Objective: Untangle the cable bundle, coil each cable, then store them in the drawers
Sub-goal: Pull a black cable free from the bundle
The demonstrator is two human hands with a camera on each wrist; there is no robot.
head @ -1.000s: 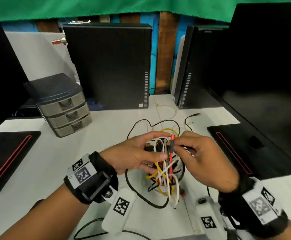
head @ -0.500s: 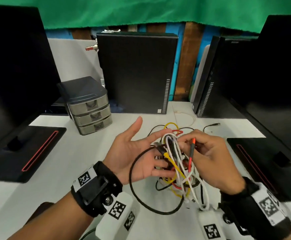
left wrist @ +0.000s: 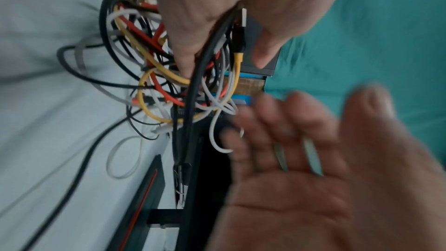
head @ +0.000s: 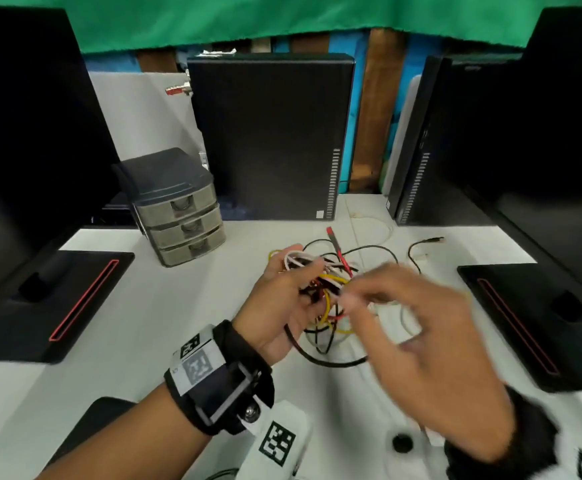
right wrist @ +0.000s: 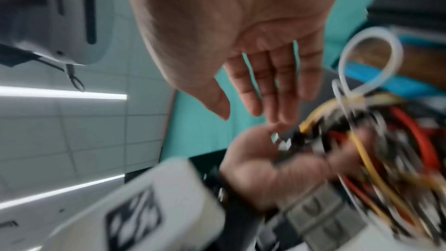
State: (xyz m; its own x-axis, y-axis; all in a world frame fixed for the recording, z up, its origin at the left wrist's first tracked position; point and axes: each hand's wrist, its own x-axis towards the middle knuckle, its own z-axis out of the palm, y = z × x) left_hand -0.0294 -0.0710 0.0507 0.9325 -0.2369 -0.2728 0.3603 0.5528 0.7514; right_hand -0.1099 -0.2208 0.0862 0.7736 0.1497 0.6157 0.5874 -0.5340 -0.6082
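The left hand (head: 282, 303) is gripping the cable bundle (head: 331, 289); the right hand (head: 421, 327), fingers straight and holding nothing, is hovering just right of it.

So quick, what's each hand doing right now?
Left hand: fingers curled round the tangled cable bundle, holding it up.
Right hand: open, fingers straight, holding nothing; it is blurred.

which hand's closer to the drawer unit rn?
Left. The left hand grips the cable bundle just right of the drawer unit; the right hand sits farther right, beyond the bundle.
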